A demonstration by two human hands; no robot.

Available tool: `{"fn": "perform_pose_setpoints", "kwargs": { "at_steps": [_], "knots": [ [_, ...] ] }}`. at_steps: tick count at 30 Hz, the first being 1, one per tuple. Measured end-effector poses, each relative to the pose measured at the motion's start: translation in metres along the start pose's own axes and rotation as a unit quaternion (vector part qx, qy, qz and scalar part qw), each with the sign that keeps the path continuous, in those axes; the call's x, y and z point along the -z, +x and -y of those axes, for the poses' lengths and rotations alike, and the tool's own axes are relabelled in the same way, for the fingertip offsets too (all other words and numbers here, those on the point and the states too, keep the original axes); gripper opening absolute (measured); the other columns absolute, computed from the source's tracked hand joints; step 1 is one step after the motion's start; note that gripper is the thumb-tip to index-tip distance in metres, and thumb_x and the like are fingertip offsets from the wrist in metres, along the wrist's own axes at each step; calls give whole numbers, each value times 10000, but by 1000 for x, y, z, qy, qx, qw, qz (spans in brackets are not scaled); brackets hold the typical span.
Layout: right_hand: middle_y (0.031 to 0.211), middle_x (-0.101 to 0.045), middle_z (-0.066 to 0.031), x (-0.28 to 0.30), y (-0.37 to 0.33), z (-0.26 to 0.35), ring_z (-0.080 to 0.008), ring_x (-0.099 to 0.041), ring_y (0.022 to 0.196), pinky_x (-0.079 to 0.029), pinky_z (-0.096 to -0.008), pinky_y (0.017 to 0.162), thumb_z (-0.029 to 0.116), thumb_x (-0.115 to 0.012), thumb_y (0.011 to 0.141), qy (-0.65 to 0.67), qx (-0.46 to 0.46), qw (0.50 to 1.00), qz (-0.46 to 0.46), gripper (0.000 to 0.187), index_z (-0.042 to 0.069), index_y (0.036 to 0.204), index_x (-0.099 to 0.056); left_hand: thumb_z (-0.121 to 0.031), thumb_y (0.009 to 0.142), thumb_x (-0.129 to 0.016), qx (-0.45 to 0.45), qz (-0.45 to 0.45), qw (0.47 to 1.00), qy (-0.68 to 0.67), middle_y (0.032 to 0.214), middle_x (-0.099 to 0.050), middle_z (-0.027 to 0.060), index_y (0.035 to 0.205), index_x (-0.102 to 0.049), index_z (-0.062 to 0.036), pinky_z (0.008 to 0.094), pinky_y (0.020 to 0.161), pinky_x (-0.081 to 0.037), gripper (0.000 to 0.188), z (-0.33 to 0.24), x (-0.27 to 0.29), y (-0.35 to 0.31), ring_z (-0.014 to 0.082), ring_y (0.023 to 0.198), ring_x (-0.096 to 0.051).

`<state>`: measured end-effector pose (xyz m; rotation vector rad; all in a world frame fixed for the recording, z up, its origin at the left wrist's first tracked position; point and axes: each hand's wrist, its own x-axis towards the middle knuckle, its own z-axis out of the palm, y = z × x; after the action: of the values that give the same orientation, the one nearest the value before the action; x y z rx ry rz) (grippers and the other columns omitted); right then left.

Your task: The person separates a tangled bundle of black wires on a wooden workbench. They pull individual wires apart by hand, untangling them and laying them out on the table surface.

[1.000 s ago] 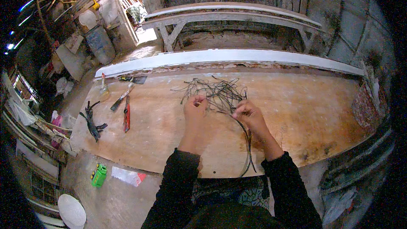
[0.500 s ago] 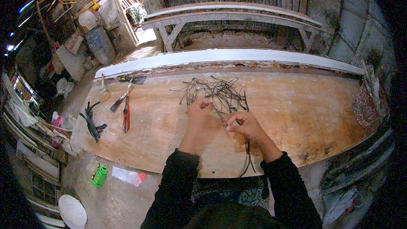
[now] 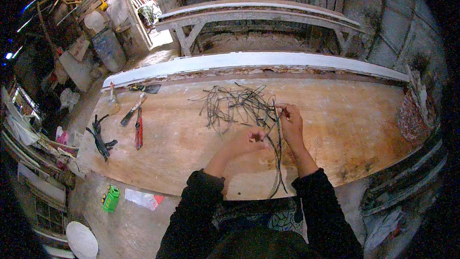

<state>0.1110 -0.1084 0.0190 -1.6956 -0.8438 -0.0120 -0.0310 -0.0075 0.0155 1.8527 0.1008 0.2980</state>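
Raised since earlier, my right hand (image 3: 292,123) pinches one dark strand (image 3: 279,136) beside one tangle (image 3: 239,104); at eight o'clock, my left hand (image 3: 247,141) curls, hold unclear.

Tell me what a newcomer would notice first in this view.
Probably the loose tangle of dark cords on the wooden table, with the left hand and right hand at its near right side. Next, perhaps, the long white strip along the table's far edge. The bright green toy truck stands out on the floor at lower left.
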Motion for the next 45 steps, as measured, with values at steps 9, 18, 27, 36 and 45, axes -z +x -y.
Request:
{"fn": "perform_pose_setpoints", "kwargs": {
  "at_steps": [9, 18, 27, 36, 45],
  "knots": [
    [840, -463, -28, -3, -4, -7, -130, -481, 784, -379, -234, 694, 66, -648, 676, 72, 37, 995, 58, 78, 35, 735, -607, -138, 690, -653, 33, -391, 920, -4, 618, -539, 4, 724, -572, -31, 212, 512, -388, 139, 10, 33, 6, 71, 547, -476],
    [1001, -489, -53, -4, -30, 42, -153, -459, 961, -388, -274, 793, 60, -645, 680, 299, -64, 847, 435, 131, 32, 803, -612, -115, 677, -644, 72, -423, 898, -101, 627, -544, 12, 735, -586, -32, 223, 468, -400, 117, 27, 46, 4, 81, 531, -478],
    [744, -552, -17, 0, -20, 23, -115, -511, 774, -396, -243, 676, 26, -676, 622, 242, -88, 912, 319, 133, 45, 712, -580, -108, 713, -629, 60, -388, 918, -57, 653, -559, 16, 756, -582, -33, 207, 512, -411, 98, 19, 35, 6, 82, 573, -502],
    [639, -408, 46, 6, 7, -10, -52, -397, 607, -348, -195, 575, 38, -609, 694, 158, -86, 982, 61, 119, 73, 730, -501, -159, 719, -644, -47, -125, 989, 60, 707, -542, -6, 794, -562, -55, 239, 627, -421, 153, 1, 14, 3, 95, 703, -507],
    [631, -430, 31, 1, 8, -9, -77, -426, 623, -357, -198, 558, 49, -608, 704, 158, -64, 985, -5, 84, 69, 769, -557, -136, 739, -603, -38, -75, 996, 16, 695, -533, -2, 720, -524, -53, 240, 594, -402, 117, -3, -5, 2, 82, 663, -479]
  ]
}}
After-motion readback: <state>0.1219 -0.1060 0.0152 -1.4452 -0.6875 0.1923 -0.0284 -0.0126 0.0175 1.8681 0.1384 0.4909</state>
